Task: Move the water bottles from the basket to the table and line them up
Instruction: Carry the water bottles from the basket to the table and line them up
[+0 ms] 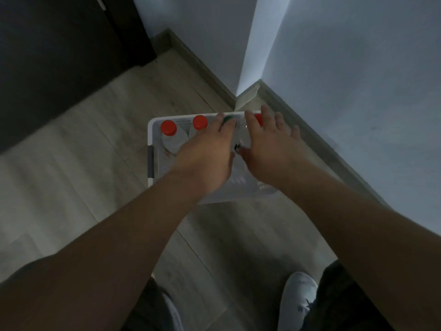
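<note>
The floor fills most of the view, and the white basket sits on it, tucked into a corner of the wall. No worktop is in view, so each bottle will probably have to be lifted from floor level and carried some way. That carry is where a loose grip would cost most.

The left hand reaches over the middle of the basket with its fingers stretched out. The right hand is beside it with its fingers spread wide, above the right end of the row. Neither hand has closed on anything yet.

The bottles stand upright along the far side of the basket. The left bottle and its neighbour are uncovered and show red caps. A green cap shows at the left fingertips, and another red cap peeks between the right fingers. A clear bottle body shows in the gap between the hands.

The bottles are packed close together, so pulling one out at an angle could tip the one next to it. The plastic looks smooth and the light is dim, so a grasp by the cap alone may slip. The corner is close on the right, and that elbow or the bottle could knock against the wall on the way up. Lifting two at once would leave no hand free to steady the light basket, which might drag or tilt.
</note>
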`<state>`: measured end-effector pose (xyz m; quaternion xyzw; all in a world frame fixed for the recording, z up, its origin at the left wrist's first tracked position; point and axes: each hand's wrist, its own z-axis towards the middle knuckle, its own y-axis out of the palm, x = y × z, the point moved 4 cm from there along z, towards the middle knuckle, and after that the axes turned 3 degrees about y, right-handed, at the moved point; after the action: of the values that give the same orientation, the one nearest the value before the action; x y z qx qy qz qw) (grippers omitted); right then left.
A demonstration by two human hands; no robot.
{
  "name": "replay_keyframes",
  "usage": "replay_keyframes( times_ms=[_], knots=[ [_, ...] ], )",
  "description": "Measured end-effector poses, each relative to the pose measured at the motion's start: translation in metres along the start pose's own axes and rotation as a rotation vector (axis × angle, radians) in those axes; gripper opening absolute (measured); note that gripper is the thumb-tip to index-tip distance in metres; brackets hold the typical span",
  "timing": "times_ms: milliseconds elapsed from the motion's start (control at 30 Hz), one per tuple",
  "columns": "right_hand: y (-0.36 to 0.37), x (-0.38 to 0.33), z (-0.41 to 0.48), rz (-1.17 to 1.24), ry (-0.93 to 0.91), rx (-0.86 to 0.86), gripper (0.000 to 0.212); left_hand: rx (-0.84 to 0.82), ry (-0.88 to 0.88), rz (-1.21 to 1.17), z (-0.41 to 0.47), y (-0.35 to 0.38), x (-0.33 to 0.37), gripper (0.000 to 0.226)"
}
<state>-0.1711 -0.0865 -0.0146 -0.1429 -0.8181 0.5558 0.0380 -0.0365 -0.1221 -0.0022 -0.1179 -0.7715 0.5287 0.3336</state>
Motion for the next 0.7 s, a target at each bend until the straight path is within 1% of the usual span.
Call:
replay_keyframes(
  times_ms=[67, 167, 233, 333, 400, 533, 700],
  knots=[
    [0.002, 0.008, 0.008, 0.044, 0.0, 0.006, 0.082, 0.041, -0.016, -0.004, 0.012, 0.004, 0.002, 0.068],
    [0.008, 0.017, 0.016, 0.071, -0.015, -0.012, 0.082, 0.056, -0.008, 0.034, 0.029, 0.015, -0.001, 0.075],
    [0.008, 0.017, 0.018, 0.063, -0.072, 0.03, 0.071, 0.047, -0.023, 0.045, 0.038, 0.022, -0.004, 0.074],
    [0.006, 0.017, 0.021, 0.098, -0.141, 0.111, 0.048, 0.073, -0.045, 0.106, 0.044, 0.028, -0.002, 0.058],
    [0.009, 0.018, 0.024, 0.109, -0.162, 0.128, 0.04, 0.089, -0.047, 0.123, 0.044, 0.029, -0.002, 0.047],
    [0.019, 0.019, 0.028, 0.084, -0.165, 0.141, 0.021, 0.104, -0.024, 0.08, 0.038, 0.029, -0.006, 0.038],
    [0.019, 0.013, 0.025, 0.104, -0.172, 0.131, 0.007, 0.115, -0.02, 0.036, 0.025, 0.023, -0.016, 0.035]
  ],
)
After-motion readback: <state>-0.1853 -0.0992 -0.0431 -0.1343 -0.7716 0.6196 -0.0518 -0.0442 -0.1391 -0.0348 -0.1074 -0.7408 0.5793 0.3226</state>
